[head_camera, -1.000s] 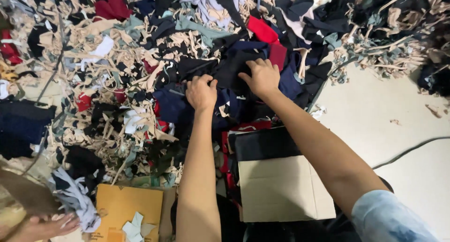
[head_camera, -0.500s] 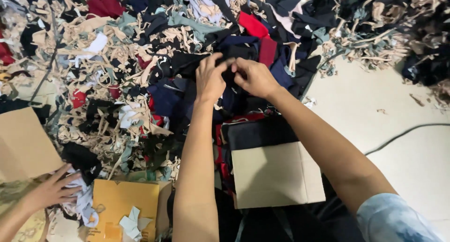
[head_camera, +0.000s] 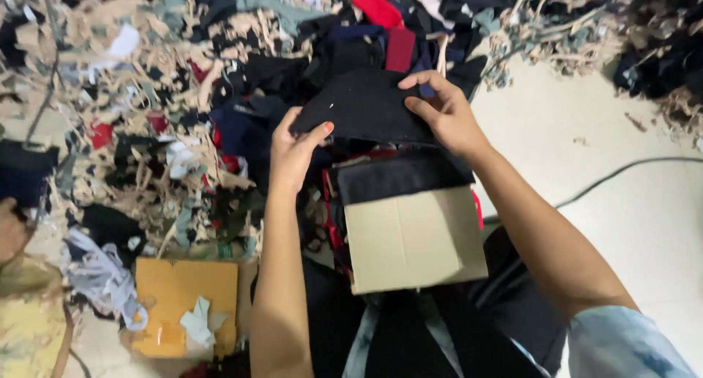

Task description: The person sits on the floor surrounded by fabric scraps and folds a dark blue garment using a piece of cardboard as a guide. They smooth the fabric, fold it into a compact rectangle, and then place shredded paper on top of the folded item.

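Two hands, one black fabric piece, held above a cardboard sheet.

Left hand (head_camera: 296, 152) at 9 o'clock of the black fabric piece (head_camera: 366, 107), forearm rising from the lower frame, thumb over its edge, fingers clenched beneath. Right hand (head_camera: 448, 114) at 3 o'clock, fingers pinching the opposite edge, cloth held spread between them. Cardboard sheet (head_camera: 414, 239) at 6 o'clock of the cloth, a dark fabric stack (head_camera: 399, 177) on its far end. Yellow box (head_camera: 176, 294) at 7 o'clock holds pale scraps (head_camera: 198, 323). Heap of mixed offcuts (head_camera: 146, 92) from 9 to 12 o'clock.
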